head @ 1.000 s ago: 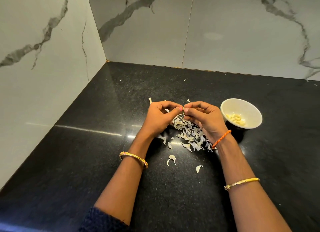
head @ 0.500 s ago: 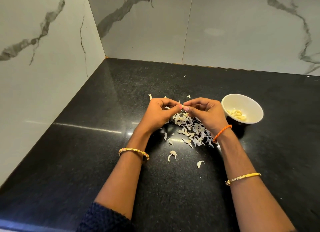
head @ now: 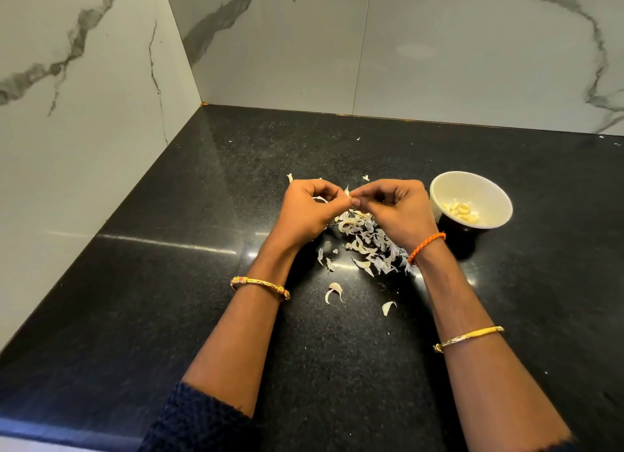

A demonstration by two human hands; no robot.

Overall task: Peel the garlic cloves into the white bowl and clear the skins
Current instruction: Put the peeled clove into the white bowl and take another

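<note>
Two bare forearms reach into view from the bottom edge, each ending in a bare hand: the left hand [head: 309, 213] and the right hand [head: 400, 211]. The left forearm wears a slim gold bangle with small pink and red stones [head: 260, 286], and a dark navy, nubbly knitted sleeve pushed up toward the elbow [head: 199, 421]. The right wrist carries a braided orange thread band [head: 426, 247], and further up that forearm sits a thin gold bangle with a paler patterned section [head: 468, 338].
</note>
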